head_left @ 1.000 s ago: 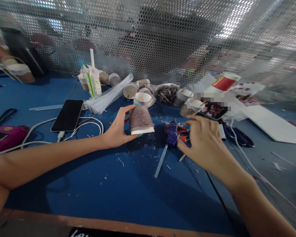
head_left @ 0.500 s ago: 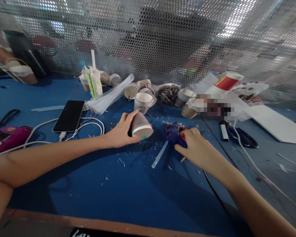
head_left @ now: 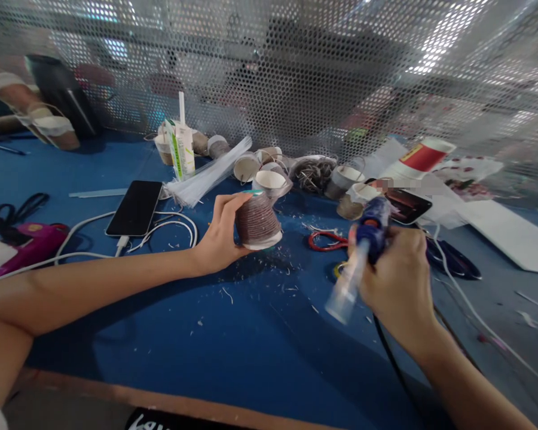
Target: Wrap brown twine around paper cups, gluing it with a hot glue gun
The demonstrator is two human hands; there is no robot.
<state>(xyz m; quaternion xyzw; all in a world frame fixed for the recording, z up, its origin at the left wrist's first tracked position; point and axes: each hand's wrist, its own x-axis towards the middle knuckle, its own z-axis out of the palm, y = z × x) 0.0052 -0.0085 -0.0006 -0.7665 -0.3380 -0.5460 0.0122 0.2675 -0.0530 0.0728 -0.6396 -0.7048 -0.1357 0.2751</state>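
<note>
Black phone (head_left: pixel 135 209) lies left of the left hand (head_left: pixel 219 234), whose thumb and fingers hold a brown wrapped cup (head_left: pixel 257 221) by its ends, right of the palm. Next, a red loop (head_left: pixel 325 246) rests on the blue table (head_left: pixel 269 346); then a blurred glue gun (head_left: pixel 373 230), gripped in the right hand (head_left: pixel 399 278), its clear stick (head_left: pixel 350 283) slanting down leftward.

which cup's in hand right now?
The ribbed brown cup gripped by the left hand, tilted, with its white-edged wider end down. What sets it apart: the other cups sit farther back, unheld.
</note>
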